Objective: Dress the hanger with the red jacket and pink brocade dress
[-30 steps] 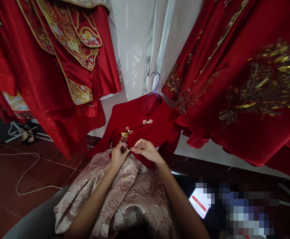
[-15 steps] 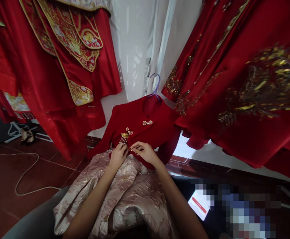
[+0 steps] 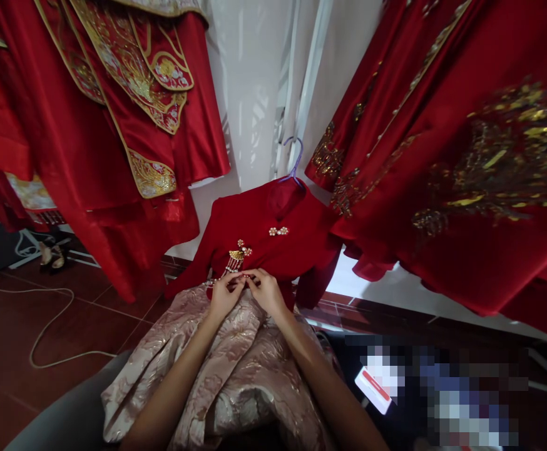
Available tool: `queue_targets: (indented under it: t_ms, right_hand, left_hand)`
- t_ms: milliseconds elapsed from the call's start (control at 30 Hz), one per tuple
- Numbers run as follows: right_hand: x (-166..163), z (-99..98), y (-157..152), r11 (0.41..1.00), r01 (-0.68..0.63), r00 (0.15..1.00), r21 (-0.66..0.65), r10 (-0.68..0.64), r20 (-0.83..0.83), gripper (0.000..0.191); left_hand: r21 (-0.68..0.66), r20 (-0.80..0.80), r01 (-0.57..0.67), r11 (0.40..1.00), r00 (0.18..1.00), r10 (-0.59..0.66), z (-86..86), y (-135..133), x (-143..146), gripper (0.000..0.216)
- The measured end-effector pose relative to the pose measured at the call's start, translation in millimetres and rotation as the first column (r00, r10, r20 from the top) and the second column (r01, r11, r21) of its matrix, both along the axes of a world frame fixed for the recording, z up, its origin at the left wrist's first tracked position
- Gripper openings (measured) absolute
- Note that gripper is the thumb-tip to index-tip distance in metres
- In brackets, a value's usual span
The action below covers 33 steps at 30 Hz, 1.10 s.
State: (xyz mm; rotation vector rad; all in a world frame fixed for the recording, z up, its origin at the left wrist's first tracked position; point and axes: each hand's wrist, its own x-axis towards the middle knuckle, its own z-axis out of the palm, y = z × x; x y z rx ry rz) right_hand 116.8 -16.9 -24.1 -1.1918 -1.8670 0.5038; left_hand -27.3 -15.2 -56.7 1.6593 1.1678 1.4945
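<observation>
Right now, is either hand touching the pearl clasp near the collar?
No, the left hand and right hand meet lower on the red jacket, well below the pearl clasp.

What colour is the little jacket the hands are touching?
Deep red jacket, with pearl and gold clasps; the head view shows it.

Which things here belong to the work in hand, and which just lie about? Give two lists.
In hand: left hand, right hand, both pinching the front of the dark red velvet jacket; its gold tasselled brooch; beige brocade skirt under the wrists.
Lying about: hanging red embroidered satin gowns; white floor cable; pair of heeled shoes; white card with red bar.
</observation>
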Motion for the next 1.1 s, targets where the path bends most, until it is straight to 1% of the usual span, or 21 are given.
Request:
queue_targets:
  t_ms: [100,200,333,433,533,767,900,1100]
  right_hand:
    - [2,1.7,0,1.0,-0.019,1.0,0.0,0.019,0.008,0.021]
    - [4,3.4,1,1.0,-0.028,1.0,0.001,0.028,0.013,0.019]
    - [3,2.6,0,1.0,-0.009,1.0,0.01,0.008,0.023,0.019]
    - [2,0.7,0,1.0,0.019,1.0,-0.004,-0.02,-0.003,0.018]
    - [2,-1.7,1,0.999,0.044,0.998,-0.022,-0.044,-0.035,0.019]
    - [-2,-9.7,2,0.993,0.118,0.993,0.013,-0.118,-0.005,0.018]
    - [-3,-12.1,1,0.992,0.121,0.993,0.02,-0.122,0.004,0.02]
    - [-4,-13.1,-1,0.993,0.12,0.993,0.022,-0.12,0.003,0.02]
  left_hand:
    - [0.008,-0.011,-0.048,0.999,0.999,0.048,1.5,-1,0,0.023]
    - [0.001,-0.016,-0.062,0.998,0.998,0.062,1.1,-1,-1,0.025]
    - [-0.02,-0.004,-0.06,0.998,0.998,0.06,-2.4,2,-4,0.027]
    - [-0.044,0.02,-0.036,0.998,0.999,0.037,-4.0,4,-4,0.027]
    - [-0.042,0.031,-0.007,0.999,0.999,0.008,-2.8,3,-4,0.026]
    - [-0.036,0.034,-0.009,0.999,0.999,0.01,0.8,-1,-2,0.025]
    - [-0.027,-0.002,-0.024,0.999,1.0,0.024,-1.7,0,-3,0.024]
    - [0.039,-0.084,-0.018,0.999,0.996,0.021,-3.8,3,-6,0.019]
